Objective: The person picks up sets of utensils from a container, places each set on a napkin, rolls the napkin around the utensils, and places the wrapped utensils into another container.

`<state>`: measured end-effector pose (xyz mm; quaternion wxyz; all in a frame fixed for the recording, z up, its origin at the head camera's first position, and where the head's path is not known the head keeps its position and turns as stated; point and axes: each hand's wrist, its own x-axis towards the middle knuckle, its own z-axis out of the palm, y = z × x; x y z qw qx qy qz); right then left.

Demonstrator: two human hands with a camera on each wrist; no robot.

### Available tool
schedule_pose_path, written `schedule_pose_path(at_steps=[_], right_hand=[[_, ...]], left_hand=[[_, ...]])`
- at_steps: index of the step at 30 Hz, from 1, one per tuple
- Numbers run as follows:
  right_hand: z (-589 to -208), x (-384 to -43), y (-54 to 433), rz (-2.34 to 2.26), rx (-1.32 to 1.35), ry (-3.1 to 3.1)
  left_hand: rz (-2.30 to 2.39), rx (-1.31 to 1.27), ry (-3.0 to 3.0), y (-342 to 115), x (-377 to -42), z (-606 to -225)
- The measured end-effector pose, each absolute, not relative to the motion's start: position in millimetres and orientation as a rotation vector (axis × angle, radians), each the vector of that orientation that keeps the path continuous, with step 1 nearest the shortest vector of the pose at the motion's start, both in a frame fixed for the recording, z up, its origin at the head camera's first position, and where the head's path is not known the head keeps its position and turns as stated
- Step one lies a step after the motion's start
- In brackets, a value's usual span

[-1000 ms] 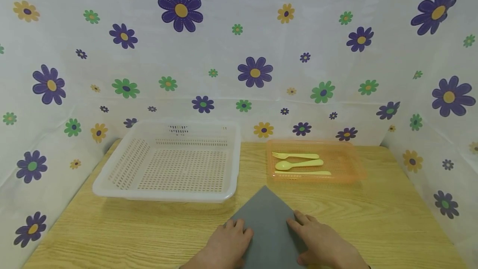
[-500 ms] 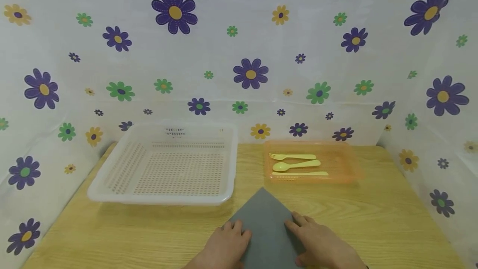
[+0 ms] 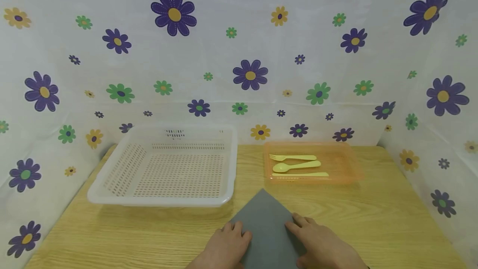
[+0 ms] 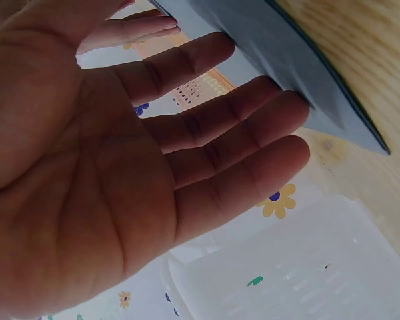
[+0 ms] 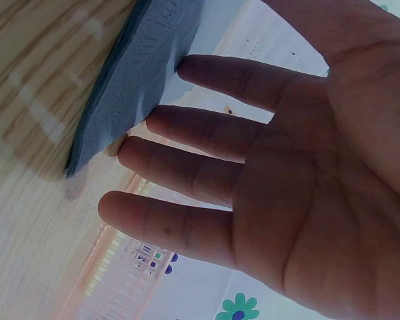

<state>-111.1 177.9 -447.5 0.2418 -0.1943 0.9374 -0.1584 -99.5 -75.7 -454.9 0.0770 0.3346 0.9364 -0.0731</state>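
Observation:
A grey folded napkin (image 3: pixel 267 229) lies on the wooden table with one corner pointing away from me. My left hand (image 3: pixel 225 246) rests its fingertips along the napkin's left edge. On the opposite edge, the fingertips of my right hand (image 3: pixel 323 242) touch the napkin. Both wrist views show nearly straight fingers against the napkin, with bare palms. An embossed border and stacked layers show on the napkin (image 5: pixel 140 80) in the right wrist view. The near part of the napkin runs out of the head view.
A white plastic basket (image 3: pixel 164 202) with a perforated bottom stands at the back left. To the back right, a translucent orange tray (image 3: pixel 347 169) holds a yellow fork (image 3: pixel 295 157), spoon (image 3: pixel 298 165) and knife (image 3: pixel 302 174). Flower-printed cloth (image 3: pixel 216 49) surrounds the table (image 3: pixel 130 235).
The head view has shifted slightly, so the whole scene sits a little further left and lower. Hands and napkin keep their places relative to each other.

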Motion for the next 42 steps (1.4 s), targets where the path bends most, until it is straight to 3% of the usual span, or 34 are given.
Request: schedule_pose_path(at_steps=[42], right_hand=[[-446.8, -108.3, 174.9, -0.383, -0.53, 2.618]], left_hand=[[-0.234, 0.968, 2.775, -75.7, -98.2, -447.5]])
